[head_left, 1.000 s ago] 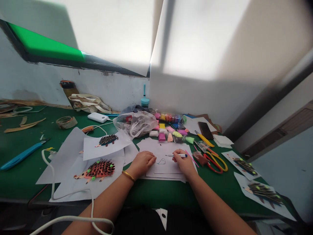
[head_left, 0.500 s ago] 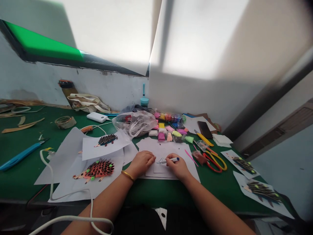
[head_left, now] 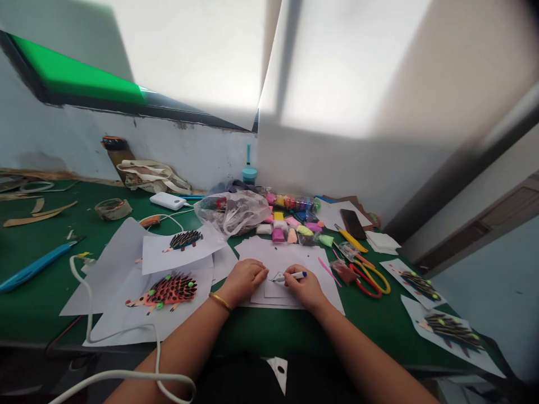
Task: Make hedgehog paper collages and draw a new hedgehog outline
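Observation:
White sheets of paper lie stacked in front of me, with a smaller sheet on top that bears a few dark curved lines. My right hand pinches a white marker with a dark blue end, its tip at the drawn lines. My left hand rests on the left part of the paper, fingers bent together; nothing shows in it. A gold bracelet circles the left wrist.
Clay packets and a plastic bag lie behind the paper. Right are red-handled scissors, a yellow cutter and a phone. Hedgehog pictures lie left, near a white cable; more pictures lie far right.
My right hand and the marker have shifted very slightly left. My left hand holds its place on the paper.

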{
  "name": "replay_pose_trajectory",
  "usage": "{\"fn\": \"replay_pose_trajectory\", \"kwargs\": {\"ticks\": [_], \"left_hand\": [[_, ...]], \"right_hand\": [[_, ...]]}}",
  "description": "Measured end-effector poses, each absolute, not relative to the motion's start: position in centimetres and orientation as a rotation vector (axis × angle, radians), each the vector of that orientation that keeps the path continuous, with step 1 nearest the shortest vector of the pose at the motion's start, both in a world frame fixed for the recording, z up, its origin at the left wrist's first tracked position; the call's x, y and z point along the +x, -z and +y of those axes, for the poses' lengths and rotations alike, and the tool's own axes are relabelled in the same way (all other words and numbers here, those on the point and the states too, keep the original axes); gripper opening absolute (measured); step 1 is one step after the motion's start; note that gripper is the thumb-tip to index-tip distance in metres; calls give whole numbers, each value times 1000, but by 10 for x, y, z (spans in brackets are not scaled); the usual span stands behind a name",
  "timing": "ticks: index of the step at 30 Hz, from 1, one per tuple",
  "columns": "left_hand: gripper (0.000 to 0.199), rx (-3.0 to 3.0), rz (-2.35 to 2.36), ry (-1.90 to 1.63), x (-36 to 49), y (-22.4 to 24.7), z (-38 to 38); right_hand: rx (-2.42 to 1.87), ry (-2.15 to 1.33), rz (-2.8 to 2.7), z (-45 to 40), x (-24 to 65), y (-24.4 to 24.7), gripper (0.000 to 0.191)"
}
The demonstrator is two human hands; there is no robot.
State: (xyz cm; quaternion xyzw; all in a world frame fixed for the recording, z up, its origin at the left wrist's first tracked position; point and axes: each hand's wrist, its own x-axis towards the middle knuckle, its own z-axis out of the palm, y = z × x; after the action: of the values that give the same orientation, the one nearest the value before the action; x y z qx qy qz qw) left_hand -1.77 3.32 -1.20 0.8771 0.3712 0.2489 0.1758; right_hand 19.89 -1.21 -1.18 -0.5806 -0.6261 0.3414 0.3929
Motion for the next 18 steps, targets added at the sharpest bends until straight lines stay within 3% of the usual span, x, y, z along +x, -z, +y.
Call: {"fn": "replay_pose_trajectory", "kwargs": {"ticks": [18], "left_hand": [[39,2470,1060,-722,-18,12,33]], "right_hand": [[-1513,-808,-1592,-12,199,12,20]]}}
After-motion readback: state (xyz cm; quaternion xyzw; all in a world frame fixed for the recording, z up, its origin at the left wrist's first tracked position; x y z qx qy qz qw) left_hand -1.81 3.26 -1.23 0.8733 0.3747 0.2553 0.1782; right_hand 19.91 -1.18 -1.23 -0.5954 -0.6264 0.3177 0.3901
